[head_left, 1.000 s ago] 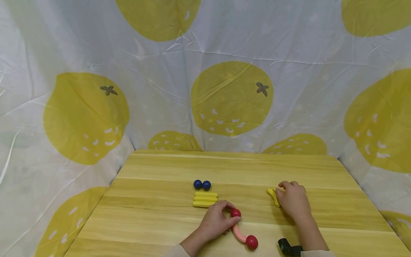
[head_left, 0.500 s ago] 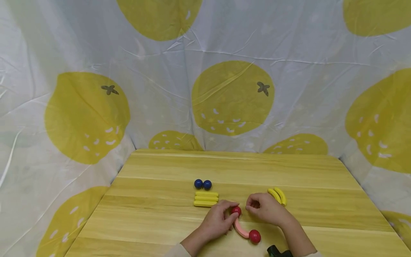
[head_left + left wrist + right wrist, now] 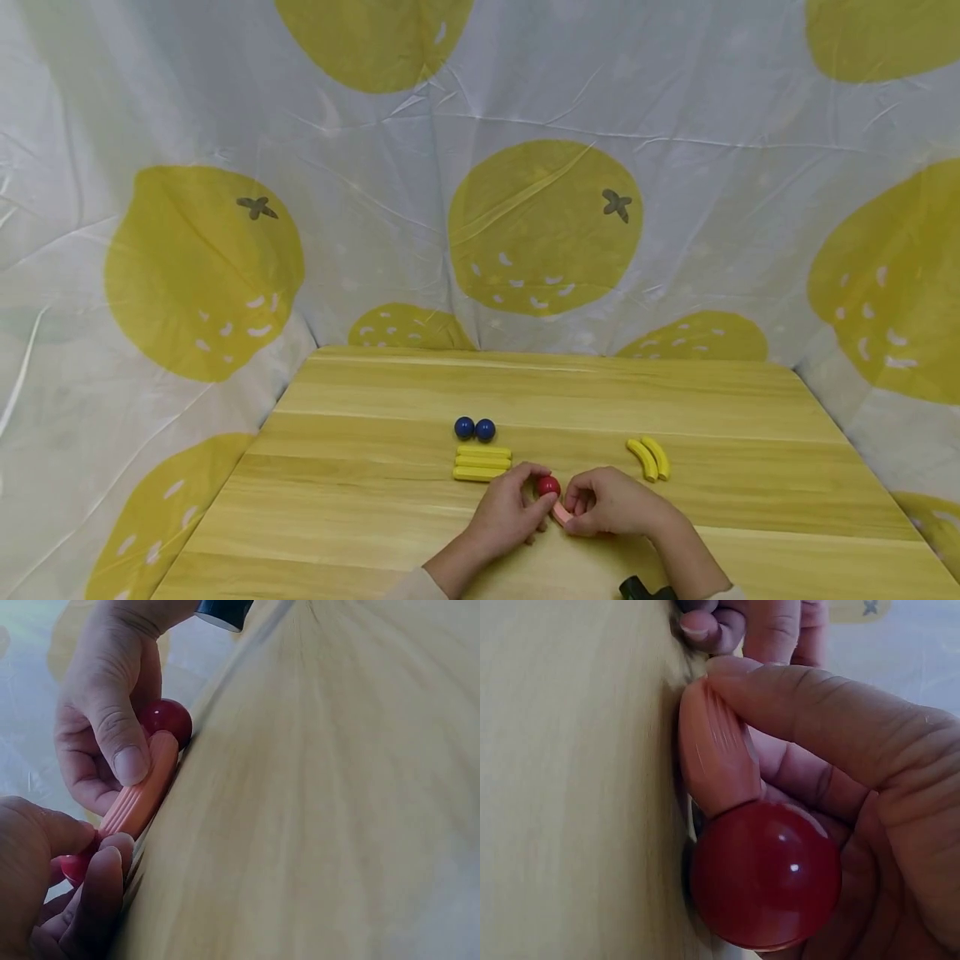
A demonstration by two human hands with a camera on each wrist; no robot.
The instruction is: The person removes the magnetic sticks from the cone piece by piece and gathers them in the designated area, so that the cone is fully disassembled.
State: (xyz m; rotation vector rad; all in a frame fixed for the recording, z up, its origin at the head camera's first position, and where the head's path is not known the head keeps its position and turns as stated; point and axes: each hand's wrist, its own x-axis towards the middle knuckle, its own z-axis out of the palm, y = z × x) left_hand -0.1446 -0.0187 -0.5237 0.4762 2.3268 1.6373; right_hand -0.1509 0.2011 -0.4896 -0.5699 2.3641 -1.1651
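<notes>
A pink curved rod (image 3: 561,514) lies low over the table with a red ball at each end. My left hand (image 3: 508,508) grips the far red ball (image 3: 549,485) between thumb and fingers. Facing it, my right hand (image 3: 611,504) pinches the rod with thumb and fingers; in the right wrist view its thumb presses on the ribbed pink side. The near red ball (image 3: 765,874) touches the rod's other end, below the right thumb and against the palm side. From the head view the right hand hides that ball.
Yellow straight sticks (image 3: 482,463) lie side by side left of the hands, with two blue balls (image 3: 475,429) behind them. Two yellow curved rods (image 3: 648,459) lie to the right. A black object (image 3: 645,588) is by the right forearm. A lemon-print cloth (image 3: 543,225) surrounds the wooden table (image 3: 360,500).
My right hand has left the yellow curved rods, moved left and taken hold of the pink curved rod. My left hand has stayed on the far red ball, which shifted slightly.
</notes>
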